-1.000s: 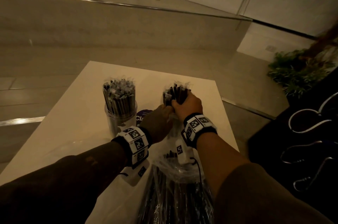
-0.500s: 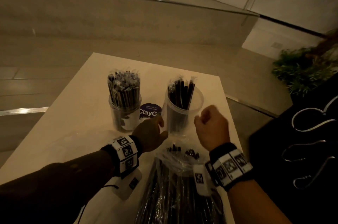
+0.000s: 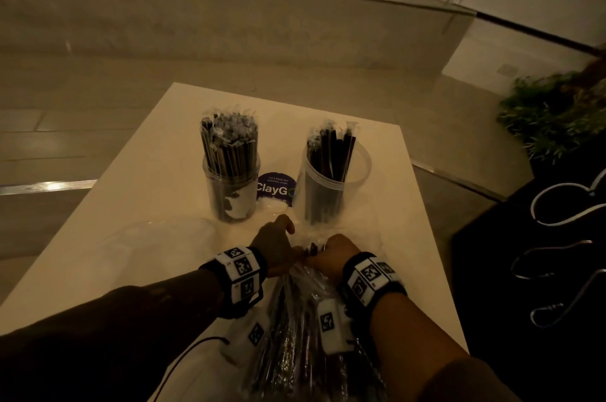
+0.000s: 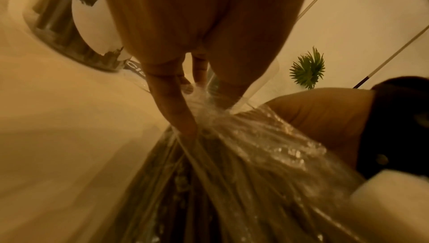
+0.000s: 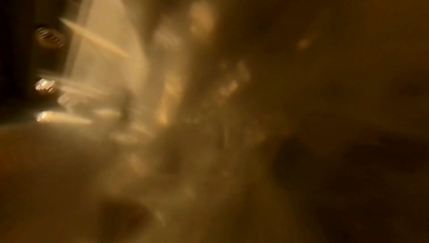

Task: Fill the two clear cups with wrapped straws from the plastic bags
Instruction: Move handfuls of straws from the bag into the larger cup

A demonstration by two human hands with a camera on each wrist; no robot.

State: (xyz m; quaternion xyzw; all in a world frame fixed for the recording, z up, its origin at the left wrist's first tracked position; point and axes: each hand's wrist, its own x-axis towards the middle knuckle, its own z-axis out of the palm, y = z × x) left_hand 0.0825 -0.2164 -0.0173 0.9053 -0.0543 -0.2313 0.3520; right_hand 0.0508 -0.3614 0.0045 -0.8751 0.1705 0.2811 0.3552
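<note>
Two clear cups stand on the white table [image 3: 387, 191]. The left cup [image 3: 231, 191] is packed with wrapped black straws. The right cup [image 3: 336, 188] holds a smaller bunch [image 3: 333, 152] leaning to its left side. In front of them lies a clear plastic bag [image 3: 295, 336] of straws. My left hand [image 3: 278, 247] pinches the bag's bunched mouth [image 4: 209, 116] between thumb and fingers [image 4: 176, 111]. My right hand [image 3: 331, 252] is at the same mouth, fingers curled down round dark straw ends [image 3: 313, 248]; plastic drapes over it [image 4: 313, 116]. The right wrist view is a blur.
A purple round ClayGo sticker [image 3: 275, 188] lies between the cups. An emptied clear bag [image 3: 147, 244] lies flat at the left. The table's right edge [image 3: 426, 237] runs close to my right arm. A green plant [image 3: 551, 113] and a dark surface with white loops [image 3: 541, 270] are beyond it.
My right hand left a bunch of straws in the right cup and came back to the bag's mouth. My left hand let go of that cup and now pinches the bag.
</note>
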